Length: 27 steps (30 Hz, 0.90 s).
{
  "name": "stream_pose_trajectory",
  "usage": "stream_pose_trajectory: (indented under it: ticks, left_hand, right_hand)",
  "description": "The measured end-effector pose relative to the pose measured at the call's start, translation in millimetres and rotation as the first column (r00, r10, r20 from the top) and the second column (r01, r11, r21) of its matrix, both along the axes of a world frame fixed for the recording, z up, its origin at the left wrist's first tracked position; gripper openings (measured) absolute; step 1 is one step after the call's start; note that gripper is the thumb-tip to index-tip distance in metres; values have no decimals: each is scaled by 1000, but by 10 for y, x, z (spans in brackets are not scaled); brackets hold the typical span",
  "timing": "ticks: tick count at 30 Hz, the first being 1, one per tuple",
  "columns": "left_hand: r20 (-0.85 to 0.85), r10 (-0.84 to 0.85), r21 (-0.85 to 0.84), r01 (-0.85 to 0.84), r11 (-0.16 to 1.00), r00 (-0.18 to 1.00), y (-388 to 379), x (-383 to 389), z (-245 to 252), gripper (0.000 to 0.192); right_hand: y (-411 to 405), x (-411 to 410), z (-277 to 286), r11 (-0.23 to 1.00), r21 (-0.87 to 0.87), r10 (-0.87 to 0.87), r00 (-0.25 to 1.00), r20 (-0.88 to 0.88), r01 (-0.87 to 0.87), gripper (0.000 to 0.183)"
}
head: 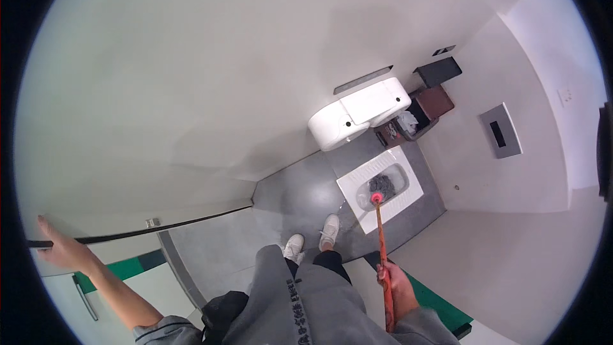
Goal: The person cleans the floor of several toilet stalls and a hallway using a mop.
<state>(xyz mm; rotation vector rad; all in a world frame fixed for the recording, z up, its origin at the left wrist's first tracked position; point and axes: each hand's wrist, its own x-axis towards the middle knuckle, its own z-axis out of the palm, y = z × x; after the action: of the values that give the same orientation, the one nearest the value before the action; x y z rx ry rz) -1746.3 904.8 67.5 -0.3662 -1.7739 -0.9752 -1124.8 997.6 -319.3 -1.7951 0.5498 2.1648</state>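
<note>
My right hand (pixel 398 283) grips the orange handle (pixel 381 235) of a mop at the lower right. From a pink socket (pixel 377 198), the grey mop head (pixel 381 186) hangs into the bowl of a white squat toilet (pixel 345 184) set in the floor. At the far left my left hand (pixel 67 251) holds the dark edge of a partition door (pixel 143 233), thumb on one side and fingers on the other. My white shoes (pixel 293 247) stand on the grey floor to the left of the toilet.
A white double paper dispenser (pixel 368 105) juts from the wall above the toilet. Beside it is an open brown waste bin (pixel 435 101) with white paper inside. A dark box (pixel 438 72) and a metal flush panel (pixel 501 130) are on the walls. A green-and-white panel (pixel 438 299) is behind my right arm.
</note>
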Motion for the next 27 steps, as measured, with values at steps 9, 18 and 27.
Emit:
stream_pose_trajectory:
  ticks: [9,18,27]
  left_hand:
    - [64,-211,-14,212,977,975,8,23,-19,53]
    - [8,-233,69,232,970,972,149,123,-47,42]
    - [13,-156,4,156,988,988,123,126,-26,37]
  right_hand:
    - [248,413,-355,927,215,289,950,117,-308,25]
    - [-1213,-485,1471,725,-2,-642,675,-363,688,38]
    - [-1273,-152,453,911,-4,-410,904,-117,413,37]
